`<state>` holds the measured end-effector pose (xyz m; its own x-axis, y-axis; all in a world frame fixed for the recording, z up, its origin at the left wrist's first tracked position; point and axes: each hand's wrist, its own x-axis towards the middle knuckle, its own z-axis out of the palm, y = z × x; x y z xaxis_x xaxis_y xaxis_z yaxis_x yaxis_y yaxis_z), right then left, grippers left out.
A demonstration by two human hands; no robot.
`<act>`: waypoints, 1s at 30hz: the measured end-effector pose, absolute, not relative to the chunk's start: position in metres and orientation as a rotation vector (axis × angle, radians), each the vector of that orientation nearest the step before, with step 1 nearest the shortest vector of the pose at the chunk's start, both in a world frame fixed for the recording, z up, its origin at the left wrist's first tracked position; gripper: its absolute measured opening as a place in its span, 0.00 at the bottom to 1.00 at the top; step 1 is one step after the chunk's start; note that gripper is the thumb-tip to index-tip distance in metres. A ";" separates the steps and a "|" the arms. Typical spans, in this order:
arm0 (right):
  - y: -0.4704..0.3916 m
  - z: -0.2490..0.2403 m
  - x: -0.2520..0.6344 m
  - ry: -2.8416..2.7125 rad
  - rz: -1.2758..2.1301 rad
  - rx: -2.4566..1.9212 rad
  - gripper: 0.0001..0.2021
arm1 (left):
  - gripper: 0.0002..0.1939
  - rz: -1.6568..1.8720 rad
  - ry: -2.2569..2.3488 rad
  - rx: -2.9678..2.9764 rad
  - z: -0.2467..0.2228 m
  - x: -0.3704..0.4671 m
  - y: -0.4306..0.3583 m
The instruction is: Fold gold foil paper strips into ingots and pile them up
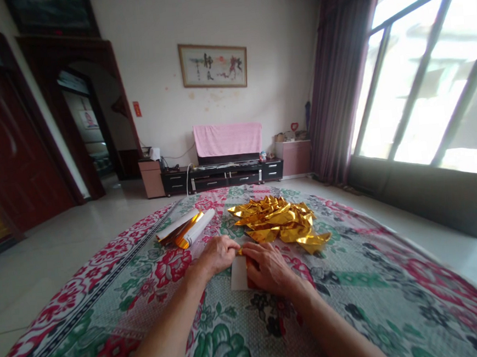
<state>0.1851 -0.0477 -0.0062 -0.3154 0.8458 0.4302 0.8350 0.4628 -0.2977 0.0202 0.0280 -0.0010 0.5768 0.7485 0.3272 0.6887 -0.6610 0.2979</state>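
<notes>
A sheet of gold foil paper, white on its back, lies partly folded on the cloth in front of me. At its far edge my left hand is closed, thumb and forefinger pinching a small gold corner. My right hand holds the sheet down from the right, fingers together over the fold, its fingertips close to the left hand's. Much of the sheet is hidden beneath it. Just beyond lies a pile of folded gold foil pieces. Loosely rolled foil sheets, white outside and gold inside, rest at the far left.
A flowered tablecloth covers the round table. Past its far edge stands a low black cabinet, with a pink cloth draped over something on top. Windows and a purple curtain are on the right, a dark red door on the left.
</notes>
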 end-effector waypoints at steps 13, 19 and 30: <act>-0.048 -0.007 0.186 -2.203 0.049 -1.397 0.14 | 0.16 0.473 1.195 2.834 0.001 0.014 0.015; -0.049 -0.004 0.186 -2.208 0.025 -1.407 0.14 | 0.19 0.501 1.185 2.857 -0.004 0.000 0.005; -0.048 -0.006 0.187 -2.215 0.049 -1.431 0.13 | 0.21 0.348 1.113 2.727 0.008 -0.010 -0.010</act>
<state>0.1873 -0.0483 -0.0055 -0.3233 0.8635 0.3872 0.8457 0.4472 -0.2912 -0.0098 -0.0100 0.0080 0.6934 0.7051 0.1485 0.6641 -0.7053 0.2479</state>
